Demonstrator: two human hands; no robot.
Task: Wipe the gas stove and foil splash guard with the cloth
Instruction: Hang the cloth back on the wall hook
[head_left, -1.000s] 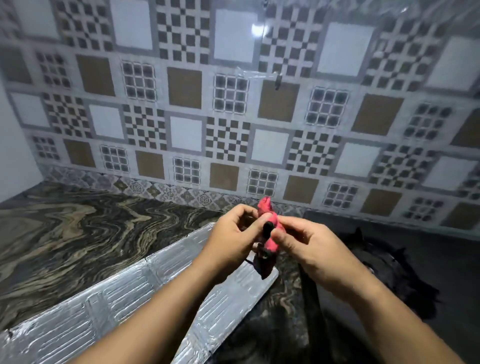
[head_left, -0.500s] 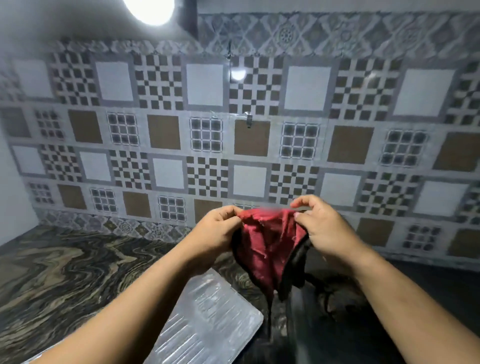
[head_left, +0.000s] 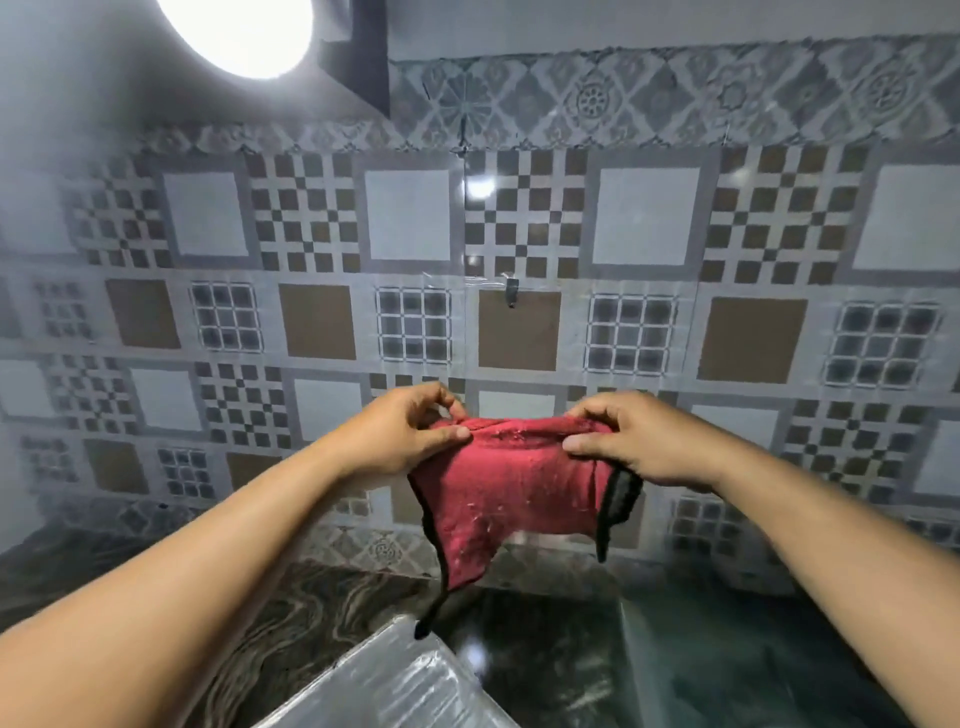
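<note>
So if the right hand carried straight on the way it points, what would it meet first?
The right hand points leftward along the red cloth, so probably the left hand gripping the other corner; depth is unclear.

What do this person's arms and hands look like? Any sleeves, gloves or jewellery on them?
Both forearms are bare right to the bottom edge of the picture, with no sleeve in view. The left hand and right hand wear no gloves. No ring, watch or bracelet shows on the fingers or wrists. The nails look short and unpainted.
</note>
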